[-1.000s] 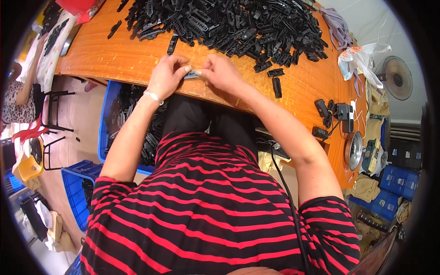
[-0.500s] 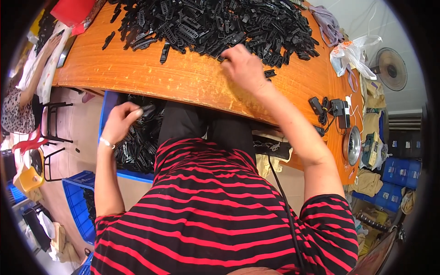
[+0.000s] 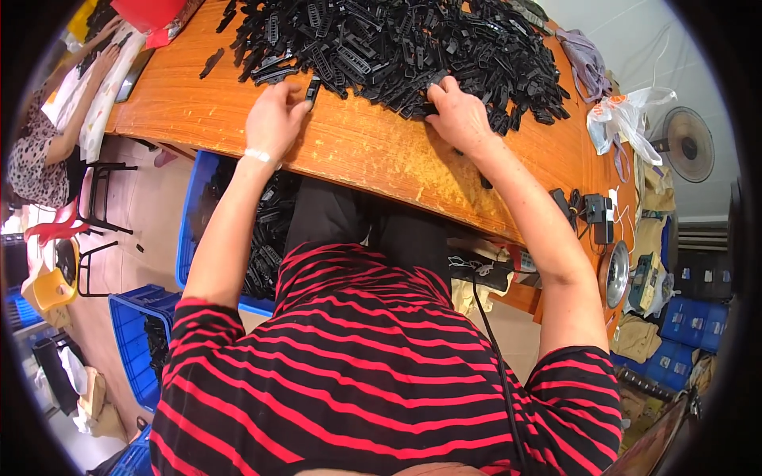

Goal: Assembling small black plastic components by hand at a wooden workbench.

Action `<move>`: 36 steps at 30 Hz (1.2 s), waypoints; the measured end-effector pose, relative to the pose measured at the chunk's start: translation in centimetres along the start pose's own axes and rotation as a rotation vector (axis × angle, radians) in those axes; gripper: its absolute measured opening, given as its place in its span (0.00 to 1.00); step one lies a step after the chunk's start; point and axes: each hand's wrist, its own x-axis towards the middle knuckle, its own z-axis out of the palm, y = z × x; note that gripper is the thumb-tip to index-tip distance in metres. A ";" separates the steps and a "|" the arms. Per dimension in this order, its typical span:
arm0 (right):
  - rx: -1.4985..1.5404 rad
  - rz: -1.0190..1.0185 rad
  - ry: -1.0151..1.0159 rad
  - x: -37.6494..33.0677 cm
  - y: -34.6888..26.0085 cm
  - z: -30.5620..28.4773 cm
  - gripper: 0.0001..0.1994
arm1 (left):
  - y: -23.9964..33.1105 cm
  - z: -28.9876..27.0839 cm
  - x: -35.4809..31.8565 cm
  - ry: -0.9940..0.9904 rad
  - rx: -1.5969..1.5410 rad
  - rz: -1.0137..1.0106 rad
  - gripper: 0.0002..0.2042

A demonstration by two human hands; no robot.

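Observation:
A heap of black plastic parts [image 3: 373, 47], long and slotted, covers the far side of the wooden table [image 3: 357, 151]. At its near left edge, my left hand [image 3: 274, 119], with a pale bracelet at the wrist, has thumb and fingers closed at a small black plastic part [image 3: 313, 91]. My right hand [image 3: 462, 115] reaches to the heap's near edge further right. Its fingers are curled together among the parts, and what they grip is partly hidden. Below the table edge, left of my legs, a blue crate [image 3: 190, 214] holds more black parts.
One loose part [image 3: 212, 63] lies left of the heap. Chargers with cables [image 3: 595, 208] and a metal bowl [image 3: 615, 274] sit at the table's right side, near a fan [image 3: 687, 144]. Another blue crate [image 3: 135, 349] stands on the floor. A person's arm [image 3: 83, 111] is at far left.
My left hand has risen from over the blue crate to the tabletop, at the black part. My right hand has shifted slightly right along the heap's edge. The view has moved a little.

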 end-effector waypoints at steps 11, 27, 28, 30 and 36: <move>0.377 -0.074 -0.053 -1.2 -8.6 2.6 0.17 | -1.1 1.5 1.8 -0.064 0.151 -0.055 0.13; 0.962 -0.015 0.080 -0.1 -6.9 0.4 0.07 | 4.1 -0.2 -0.6 -0.537 -0.907 -0.377 0.11; 1.151 0.212 -0.135 -0.6 -6.8 0.3 0.07 | 4.1 0.0 -0.9 -0.541 -0.908 -0.376 0.11; 1.220 0.280 -0.173 -1.2 -6.8 0.8 0.09 | 3.7 0.9 -1.4 -0.512 -0.929 -0.340 0.09; 1.350 0.483 -0.270 -1.8 -7.0 2.1 0.10 | 4.1 2.6 -2.0 -0.422 -0.763 -0.293 0.05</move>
